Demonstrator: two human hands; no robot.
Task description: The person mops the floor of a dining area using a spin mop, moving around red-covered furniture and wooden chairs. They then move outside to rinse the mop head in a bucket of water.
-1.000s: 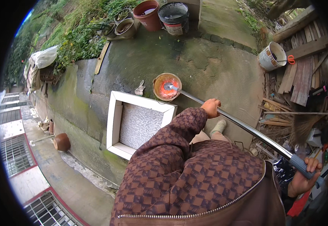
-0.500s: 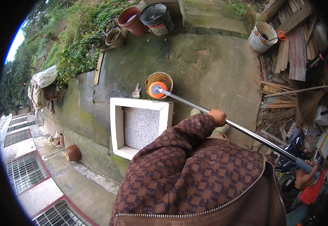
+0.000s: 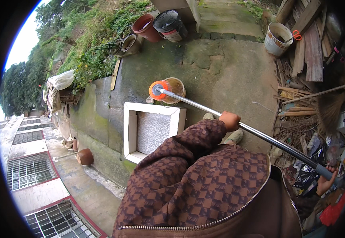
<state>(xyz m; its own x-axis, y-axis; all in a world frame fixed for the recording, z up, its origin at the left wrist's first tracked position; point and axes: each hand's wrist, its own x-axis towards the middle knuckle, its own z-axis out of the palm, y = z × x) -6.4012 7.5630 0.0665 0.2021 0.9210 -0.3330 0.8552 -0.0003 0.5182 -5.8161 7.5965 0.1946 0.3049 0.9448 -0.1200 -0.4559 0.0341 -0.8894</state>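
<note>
A long-handled scrub brush (image 3: pixel 204 106) with a round orange-rimmed head (image 3: pixel 159 90) slants across the view. Wrapped round the middle of its silver pole is my left hand (image 3: pixel 230 121). My right hand (image 3: pixel 326 181) grips the grey end of the pole at the far right. The brush head hangs over the left rim of a small round bucket (image 3: pixel 176 86), covering part of it; whether they touch, I cannot tell. Just nearer than the bucket is a white square frame (image 3: pixel 127 129) around a speckled grey panel (image 3: pixel 153 132).
Far off stand a reddish-brown bucket (image 3: pixel 146 31) and a black bucket (image 3: pixel 174 29). At the right, a stained white bucket (image 3: pixel 276 41) holds orange-handled scissors (image 3: pixel 296 35), beside wooden planks (image 3: pixel 313 59). A low mossy wall runs along the left, with a brown pot (image 3: pixel 85 157) beyond it.
The brush head has shifted left, from inside the bucket's mouth to over its left rim. Both hands keep their hold on the pole. The whole view has moved slightly.
</note>
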